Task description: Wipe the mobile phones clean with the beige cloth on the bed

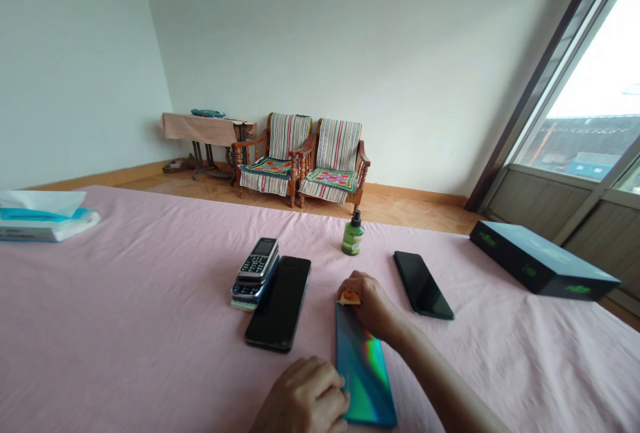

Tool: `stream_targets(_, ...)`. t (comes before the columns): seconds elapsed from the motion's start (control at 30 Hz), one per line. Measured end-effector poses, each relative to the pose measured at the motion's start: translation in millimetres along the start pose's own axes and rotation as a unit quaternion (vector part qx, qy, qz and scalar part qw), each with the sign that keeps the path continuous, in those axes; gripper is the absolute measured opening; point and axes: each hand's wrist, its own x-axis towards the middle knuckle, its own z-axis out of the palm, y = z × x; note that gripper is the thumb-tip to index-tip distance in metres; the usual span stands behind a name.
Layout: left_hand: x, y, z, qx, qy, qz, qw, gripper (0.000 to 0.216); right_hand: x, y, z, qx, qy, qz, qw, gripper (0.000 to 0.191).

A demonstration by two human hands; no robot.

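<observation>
A smartphone with a shiny blue-green back lies face down on the pink cloth in front of me. My right hand is closed round a small crumpled orange cloth and presses it on the phone's far end. At the near left edge of the phone, my left hand grips it with curled fingers; its thumb is hidden. Left of the blue phone lies a black smartphone, screen up, touching a small stack of keypad phones. Another black smartphone lies to the right.
A green spray bottle stands upright beyond my right hand. A dark box sits at the right, and a tissue pack at the far left. Past the pink-covered surface stand two wooden chairs by the wall.
</observation>
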Motion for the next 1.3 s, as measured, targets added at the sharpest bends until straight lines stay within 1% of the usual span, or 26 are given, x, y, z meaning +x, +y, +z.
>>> stream_targets(0.03, 0, 1, -1, -0.002, -0.008, -0.006, 1.0, 0.006, 0, 0, 1, -0.003, 0.01, 0.005, 1.0, 0.038)
stream_targets(0.1, 0, 2, -1, -0.008, -0.015, -0.008, 1.0, 0.008, 1, 0, 3, -0.006, 0.018, 0.008, 1.0, 0.038)
stream_targets(0.23, 0, 3, -2, -0.016, -0.012, -0.015, 1.0, 0.014, 1, -1, 4, -0.004, 0.0, 0.0, 1.0, 0.035)
stream_targets(0.3, -1, 4, -2, -0.019, -0.011, -0.018, 1.0, 0.015, 1, -1, 4, -0.007, 0.005, 0.006, 1.0, 0.035)
stream_targets(0.4, -1, 3, -3, -0.014, -0.015, -0.018, 1.0, 0.014, 1, -1, 5, -0.015, 0.026, 0.018, 0.999, 0.036)
stream_targets(0.5, -1, 1, -1, -0.006, -0.014, -0.015, 1.0, 0.01, 1, 0, 5, -0.014, 0.016, 0.015, 1.0, 0.033)
stream_targets(0.57, -1, 0, 1, -0.006, 0.011, 0.0, 1.0, 0.005, 1, 0, 5, -0.013, 0.007, 0.012, 1.0, 0.032)
stream_targets(0.63, 0, 0, 3, -0.008, 0.038, 0.014, 0.999, 0.003, 2, 0, 6, -0.014, 0.014, 0.015, 1.0, 0.033)
stream_targets(0.67, 0, 0, 3, -0.011, 0.04, 0.015, 0.999, 0.003, 2, 0, 6, -0.015, 0.02, 0.017, 1.0, 0.035)
stream_targets(0.8, 0, 3, -2, -0.023, -0.013, -0.024, 0.999, 0.013, -1, -4, 9, -0.016, 0.03, 0.011, 0.999, 0.034)
stream_targets(0.93, -1, 3, -3, -0.027, -0.012, -0.025, 0.999, 0.012, -14, -6, 4, -0.013, 0.02, 0.001, 1.0, 0.032)
stream_targets(1.07, -1, 2, -1, -0.024, -0.01, -0.02, 0.999, 0.007, -27, -4, -3, -0.013, 0.023, 0.019, 0.999, 0.034)
stream_targets(1.23, -1, 4, -3, -0.02, -0.028, -0.032, 0.999, 0.012, -25, -13, 1, -0.035, 0.03, 0.027, 0.999, 0.031)
stream_targets(1.3, -1, 5, -4, -0.021, -0.023, -0.033, 0.999, 0.014, -23, -16, 2, -0.033, 0.029, 0.025, 0.999, 0.031)
